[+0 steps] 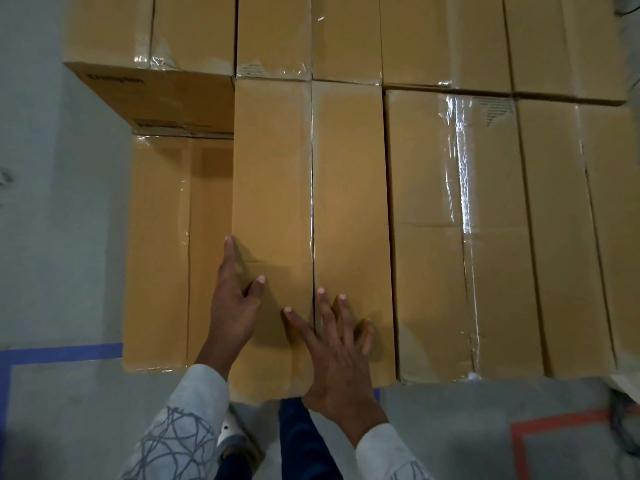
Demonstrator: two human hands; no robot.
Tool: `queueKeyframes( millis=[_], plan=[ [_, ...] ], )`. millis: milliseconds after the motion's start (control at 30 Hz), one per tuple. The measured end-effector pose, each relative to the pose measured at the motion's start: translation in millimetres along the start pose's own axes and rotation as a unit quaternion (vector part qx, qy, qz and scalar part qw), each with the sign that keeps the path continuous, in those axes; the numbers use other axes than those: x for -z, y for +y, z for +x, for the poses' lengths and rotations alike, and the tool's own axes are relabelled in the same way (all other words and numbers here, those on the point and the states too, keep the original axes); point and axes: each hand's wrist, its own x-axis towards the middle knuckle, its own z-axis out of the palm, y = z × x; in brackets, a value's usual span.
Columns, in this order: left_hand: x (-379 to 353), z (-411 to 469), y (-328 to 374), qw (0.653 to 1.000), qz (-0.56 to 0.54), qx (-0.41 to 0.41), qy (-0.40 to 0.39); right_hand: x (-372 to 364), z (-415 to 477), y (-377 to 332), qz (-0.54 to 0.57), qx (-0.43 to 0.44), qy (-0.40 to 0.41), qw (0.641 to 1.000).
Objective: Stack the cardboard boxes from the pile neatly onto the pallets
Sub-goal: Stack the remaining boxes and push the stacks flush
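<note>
Now we have the cardboard box (273,174) lying on the upper layer of the stack. Its long axis runs straight away from us and its near end is just in front of our body. Both hands work at that near end. Our left hand (235,306) lies along the box's left edge with its fingers straight against the side and the thumb on the top face, pressing rather than clasping. Beyond that edge the stack drops to a lower box (156,237). Our right hand (339,358) rests flat on top with its fingers spread across the centre seam, holding nothing. The box's right side sits close against the neighbouring box (429,271), and its far end meets the back row (273,36). We judge that any squaring-up left to do runs along the long axis or rightward. The left flank is the only free one, so the left hand is best placed to push. We cannot see the pallets, which are hidden under the stack.
</note>
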Motion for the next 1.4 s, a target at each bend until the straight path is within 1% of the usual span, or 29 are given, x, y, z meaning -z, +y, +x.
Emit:
queueKeyframes(
  millis=[100,167,233,267,333,400,467,567,700,800,867,967,1067,1167,1267,1333,1400],
  plan=[
    [-1.9,-12.9,-8.2,0.998,0.056,-0.003,0.011,2.7,-0.5,1.2,-0.003,0.003,0.010,1.000],
    [-4.4,-25.3,-14.8,0.990,0.140,-0.001,0.025,2.6,-0.6,0.6,-0.008,-0.001,0.019,1.000],
    [-8.6,-43.6,-23.7,0.972,0.232,-0.032,0.033,-0.2,-0.3,-1.8,-0.023,-0.010,0.024,0.999],
    [-11.5,-54.5,-27.8,0.966,0.252,-0.058,0.030,-3.0,-1.2,-3.0,-0.032,-0.020,0.029,0.999],
    [-18.0,-78.1,-32.9,0.959,0.264,-0.098,0.016,-11.2,-7.9,-5.8,-0.035,-0.043,0.061,0.997],
    [-26.5,-103.6,-36.7,0.952,0.280,-0.125,-0.002,-24.4,-20.7,-8.1,-0.011,-0.072,0.134,0.988],
    [-34.2,-129.4,-38.8,0.948,0.280,-0.150,-0.014,-37.5,-37.2,-9.7,0.006,-0.106,0.175,0.979],
    [-39.0,-170.3,-42.1,0.955,0.246,-0.164,-0.028,-55.4,-70.3,-9.0,0.010,-0.145,0.182,0.972],
    [-40.7,-228.5,-44.3,0.956,0.227,-0.182,-0.047,-71.0,-129.2,1.2,0.055,-0.199,0.152,0.966],
    [-44.9,-259.2,-45.8,0.940,0.235,-0.246,-0.031,-79.7,-165.9,17.0,0.084,-0.243,0.147,0.955],
    [-54.8,-265.7,-46.8,0.929,0.253,-0.266,-0.033,-82.6,-179.6,34.0,0.090,-0.254,0.160,0.950],
    [-80.6,-263.2,-43.8,0.915,0.293,-0.276,-0.031,-78.6,-184.1,67.8,0.097,-0.259,0.163,0.947],
    [-115.1,-246.8,-31.3,0.909,0.305,-0.284,-0.005,-70.8,-166.7,105.3,0.074,-0.249,0.180,0.949],
    [-155.5,-213.6,-23.3,0.904,0.336,-0.265,-0.010,-57.0,-135.4,150.0,0.045,-0.195,0.187,0.962],
    [-189.7,-180.2,-23.5,0.899,0.365,-0.242,0.009,-39.2,-110.2,197.4,0.026,-0.163,0.159,0.974],
    [-203.5,-172.6,-24.9,0.890,0.380,-0.250,0.030,-32.9,-105.6,221.3,0.001,-0.138,0.158,0.978],
    [-212.0,-170.3,-23.2,0.885,0.393,-0.246,0.031,-30.0,-102.4,238.5,-0.018,-0.095,0.161,0.982]
  ],
)
